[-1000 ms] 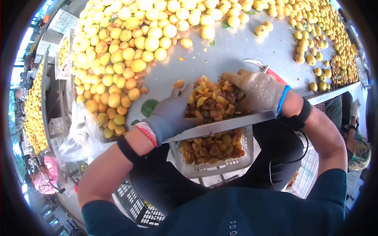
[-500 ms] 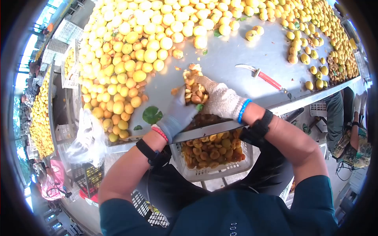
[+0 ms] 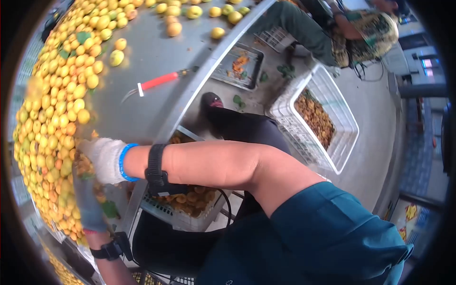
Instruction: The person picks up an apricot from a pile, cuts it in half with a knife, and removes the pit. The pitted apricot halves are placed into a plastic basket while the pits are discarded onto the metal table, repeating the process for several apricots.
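My right hand [image 3: 107, 160], in a white knitted glove, is curled against a clump of cut apricot pieces [image 3: 85, 167] over the metal table. From the near side my left hand [image 3: 91, 204], in a grey glove and smeared by motion, cups the same clump. Whole yellow apricots [image 3: 52, 128] lie heaped just beyond both hands. A knife [image 3: 159, 81] with a red handle and a thin curved blade rests on the table, apart from the hands. A green leaf [image 3: 110, 209] lies beside my left hand.
Under the table edge [image 3: 190, 97] stands a crate [image 3: 216, 209] of apricot halves. A white crate [image 3: 349, 137] with brown scraps and a dark tray [image 3: 256, 78] are on the floor. A co-worker [image 3: 365, 38] sits at the upper right.
The view has swung to the right, so the hands and heap appear farther left and the floor crate shows. Both hands stay together around the apricot pieces. The knife still lies on the table.
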